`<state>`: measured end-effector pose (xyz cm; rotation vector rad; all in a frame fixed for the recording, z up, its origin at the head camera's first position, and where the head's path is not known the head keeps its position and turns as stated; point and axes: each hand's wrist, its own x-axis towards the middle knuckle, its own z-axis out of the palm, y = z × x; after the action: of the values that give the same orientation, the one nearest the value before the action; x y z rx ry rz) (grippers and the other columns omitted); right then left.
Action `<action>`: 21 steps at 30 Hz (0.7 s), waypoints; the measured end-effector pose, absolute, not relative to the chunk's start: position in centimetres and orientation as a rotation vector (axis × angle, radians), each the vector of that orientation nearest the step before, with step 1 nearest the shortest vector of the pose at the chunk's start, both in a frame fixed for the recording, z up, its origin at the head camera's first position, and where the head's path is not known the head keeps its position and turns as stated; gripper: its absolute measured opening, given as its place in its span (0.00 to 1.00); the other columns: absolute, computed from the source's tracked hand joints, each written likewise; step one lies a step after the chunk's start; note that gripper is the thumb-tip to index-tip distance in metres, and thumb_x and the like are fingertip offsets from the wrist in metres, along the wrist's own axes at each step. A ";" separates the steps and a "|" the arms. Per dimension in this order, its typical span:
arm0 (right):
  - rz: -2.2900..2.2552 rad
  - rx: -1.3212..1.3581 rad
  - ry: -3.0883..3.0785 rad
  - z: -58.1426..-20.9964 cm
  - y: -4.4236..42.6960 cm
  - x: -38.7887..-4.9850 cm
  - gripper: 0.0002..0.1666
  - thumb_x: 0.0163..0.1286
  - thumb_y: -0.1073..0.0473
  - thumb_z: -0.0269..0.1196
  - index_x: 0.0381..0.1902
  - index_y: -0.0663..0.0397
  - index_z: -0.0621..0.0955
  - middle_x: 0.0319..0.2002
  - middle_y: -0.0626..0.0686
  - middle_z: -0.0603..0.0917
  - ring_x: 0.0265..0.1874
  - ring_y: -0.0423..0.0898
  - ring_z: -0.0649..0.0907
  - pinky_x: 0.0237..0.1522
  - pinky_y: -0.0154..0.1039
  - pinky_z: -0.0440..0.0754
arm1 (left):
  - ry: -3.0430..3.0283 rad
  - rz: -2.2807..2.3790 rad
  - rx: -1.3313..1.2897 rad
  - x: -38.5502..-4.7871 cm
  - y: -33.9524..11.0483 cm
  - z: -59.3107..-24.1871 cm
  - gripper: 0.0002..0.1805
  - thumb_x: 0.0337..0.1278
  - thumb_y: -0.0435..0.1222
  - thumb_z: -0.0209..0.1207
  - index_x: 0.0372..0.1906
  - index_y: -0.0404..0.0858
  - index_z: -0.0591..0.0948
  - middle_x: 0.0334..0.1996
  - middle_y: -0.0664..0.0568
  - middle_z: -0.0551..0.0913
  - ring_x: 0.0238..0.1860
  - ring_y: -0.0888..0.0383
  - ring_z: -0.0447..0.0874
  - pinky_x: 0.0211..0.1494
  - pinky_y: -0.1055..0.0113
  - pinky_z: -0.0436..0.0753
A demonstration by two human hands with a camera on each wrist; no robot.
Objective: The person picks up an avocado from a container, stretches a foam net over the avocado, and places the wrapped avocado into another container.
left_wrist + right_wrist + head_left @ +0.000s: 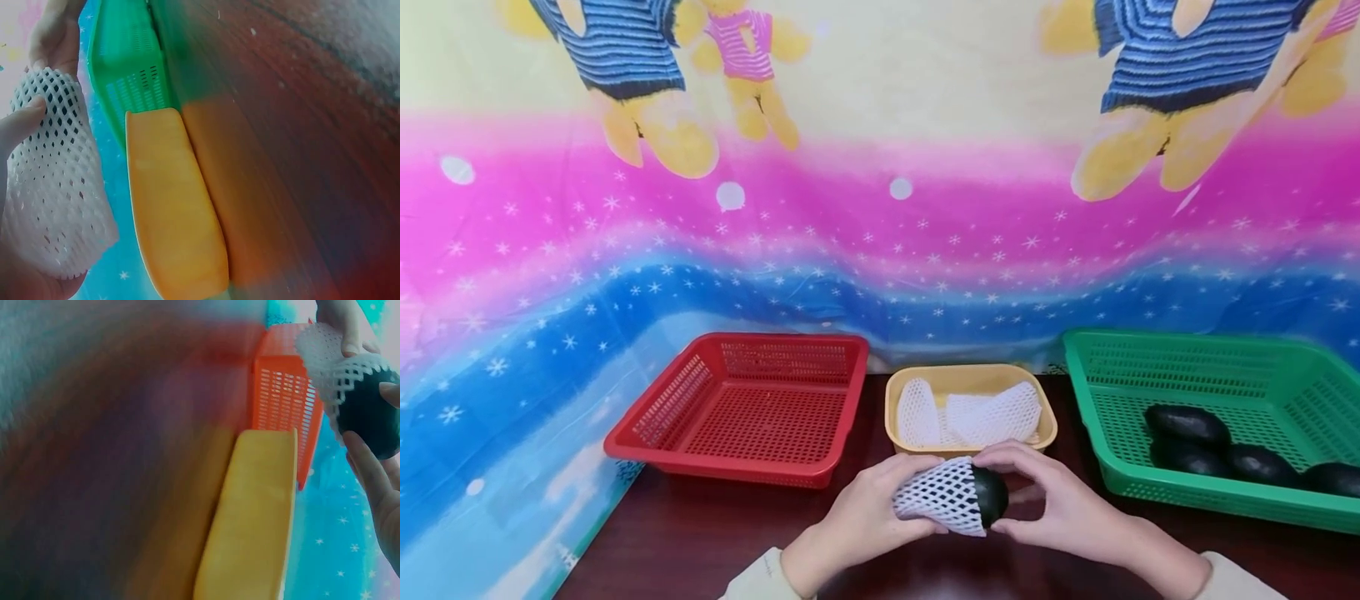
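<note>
A dark avocado [992,495] is partly inside a white foam net sleeve [942,497], its bare end pointing right. My left hand [868,508] grips the sleeve around its left part, thumb below and fingers above. My right hand [1060,510] holds the avocado's bare end between thumb and fingers. In the left wrist view the foam net sleeve [56,181] looks loose and long on the left hand's side. The right wrist view shows the smooth dark avocado [372,412] emerging from the net's mouth, with right-hand fingers [369,462] against it.
Behind the hands stands a yellow basket [897,442] with several white foam nets [992,414]. At left is a red basket [730,471] with nothing in it. A green basket [1150,490] at right holds several dark avocados [1187,425]. A printed cloth [880,242] hangs behind.
</note>
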<state>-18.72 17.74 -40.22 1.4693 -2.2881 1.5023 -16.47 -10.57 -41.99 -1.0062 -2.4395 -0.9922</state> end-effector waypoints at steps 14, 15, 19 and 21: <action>1.388 1.336 -2.120 -42.6 16.0 -18.7 0.37 0.46 0.77 0.79 0.55 0.52 0.83 0.52 0.53 0.79 0.50 0.39 0.82 0.42 0.34 0.86 | -2.576 -1.022 -0.986 -16.8 -10.0 -42.3 0.45 0.43 0.47 0.81 0.69 0.46 0.74 0.61 0.55 0.80 0.55 0.63 0.80 0.57 0.69 0.79; 1.363 1.340 -2.115 -42.6 15.9 -18.7 0.37 0.45 0.78 0.79 0.55 0.53 0.83 0.52 0.53 0.79 0.50 0.39 0.82 0.43 0.34 0.86 | -2.591 -1.014 -0.986 -16.9 -9.9 -42.3 0.45 0.43 0.48 0.81 0.69 0.46 0.74 0.61 0.55 0.79 0.55 0.63 0.79 0.57 0.69 0.79; 1.314 1.355 -2.106 -42.6 15.7 -18.8 0.37 0.44 0.79 0.78 0.55 0.55 0.83 0.52 0.54 0.79 0.50 0.41 0.82 0.43 0.33 0.85 | -2.638 -1.015 -1.012 -16.9 -9.9 -42.3 0.49 0.42 0.44 0.82 0.72 0.46 0.70 0.62 0.55 0.77 0.57 0.64 0.77 0.60 0.68 0.77; 1.327 1.367 -2.092 -42.5 15.7 -19.0 0.38 0.45 0.80 0.78 0.55 0.56 0.83 0.52 0.54 0.79 0.49 0.41 0.82 0.41 0.34 0.86 | -2.659 -1.092 -1.019 -16.8 -10.1 -42.2 0.49 0.43 0.37 0.82 0.72 0.45 0.67 0.63 0.54 0.77 0.58 0.64 0.76 0.62 0.67 0.77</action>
<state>-19.00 15.68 -42.53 1.3672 -2.0917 1.3266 -16.79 -10.15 -42.18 -1.0189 -2.6592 -1.0918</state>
